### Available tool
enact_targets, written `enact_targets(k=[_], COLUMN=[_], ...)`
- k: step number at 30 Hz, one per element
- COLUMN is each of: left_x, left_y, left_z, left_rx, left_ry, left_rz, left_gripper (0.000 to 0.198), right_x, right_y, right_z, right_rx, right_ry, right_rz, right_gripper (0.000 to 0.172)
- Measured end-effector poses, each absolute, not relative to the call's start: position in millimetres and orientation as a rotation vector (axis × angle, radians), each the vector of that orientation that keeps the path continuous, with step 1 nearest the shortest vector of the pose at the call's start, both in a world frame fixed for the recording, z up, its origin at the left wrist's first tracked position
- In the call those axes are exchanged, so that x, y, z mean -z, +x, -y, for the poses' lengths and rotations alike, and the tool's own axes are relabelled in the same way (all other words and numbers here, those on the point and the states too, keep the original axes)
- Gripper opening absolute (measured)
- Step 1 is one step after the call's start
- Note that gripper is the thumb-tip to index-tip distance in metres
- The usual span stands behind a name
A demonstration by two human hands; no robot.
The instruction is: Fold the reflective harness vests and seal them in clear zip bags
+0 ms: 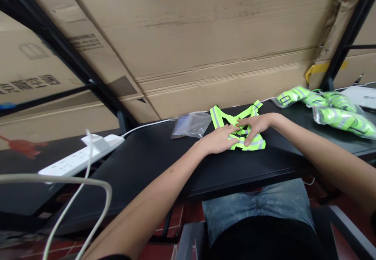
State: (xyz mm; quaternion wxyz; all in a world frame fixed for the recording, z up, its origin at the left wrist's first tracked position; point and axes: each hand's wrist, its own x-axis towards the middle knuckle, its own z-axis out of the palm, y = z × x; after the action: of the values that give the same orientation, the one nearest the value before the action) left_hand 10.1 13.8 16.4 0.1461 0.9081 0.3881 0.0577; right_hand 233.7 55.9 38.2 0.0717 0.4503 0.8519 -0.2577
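Observation:
A neon yellow-green reflective vest (259,144) made of straps with silver stripes lies spread on the black table. My left hand (219,139) rests on its left side, palm down with the fingers stretched out. From the right, my right hand (255,126) lies over the vest's middle, fingers extended and thumb apart. The fingertips of both hands meet over the straps and hide part of them. Left of the vest is a clear plastic bag (199,124), which appears flat.
Several bagged reflective vests (345,120) lie at the right on the black table (147,162). A white power strip (79,160) with a plug and loose cable is at the left. Large cardboard sheets (205,36) and black metal posts (349,36) stand behind the table.

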Motion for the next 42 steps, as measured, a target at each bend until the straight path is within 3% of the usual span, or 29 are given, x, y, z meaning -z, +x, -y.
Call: enact_targets(k=[14, 20, 24, 26, 28, 29, 34, 42], left_x=[-9, -11, -8, -7, -5, -5, -5, -3], left_y=[12, 17, 18, 18, 19, 19, 22, 19], left_z=[-10, -11, -15, -17, -19, -19, -16, -14], left_rx=[-0.229, -0.237, -0.296, -0.334, -0.366, -0.377, -0.397, -0.399], left_ry=[2.640, 2.624, 2.664, 2.670, 2.667, 2.666, 2.593, 2.393], left_rz=[-1.066, -1.151, -1.113, -1.083, -1.070, -1.063, -1.133, -1.243], left_gripper=[0.057, 0.068, 0.057, 0.050, 0.046, 0.044, 0.045, 0.045], right_x=[-44, -41, -44, -45, -42, -39, -16, -9], right_y=[225, 234, 237, 238, 240, 241, 250, 263], right_z=[-58, -53, -22, 2, 27, 38, 66, 35], right_rx=[0.803, 0.745, 0.440, 0.156, -0.161, -0.292, -0.457, 0.110], right_ry=[1.381, 1.405, 1.521, 1.502, 1.409, 1.362, 1.141, 1.178], right_rz=[-2.467, -2.563, -2.842, -3.057, -3.222, -3.268, -3.301, -3.237], right_gripper=[0.132, 0.131, 0.110, 0.080, 0.037, 0.026, 0.027, 0.041])
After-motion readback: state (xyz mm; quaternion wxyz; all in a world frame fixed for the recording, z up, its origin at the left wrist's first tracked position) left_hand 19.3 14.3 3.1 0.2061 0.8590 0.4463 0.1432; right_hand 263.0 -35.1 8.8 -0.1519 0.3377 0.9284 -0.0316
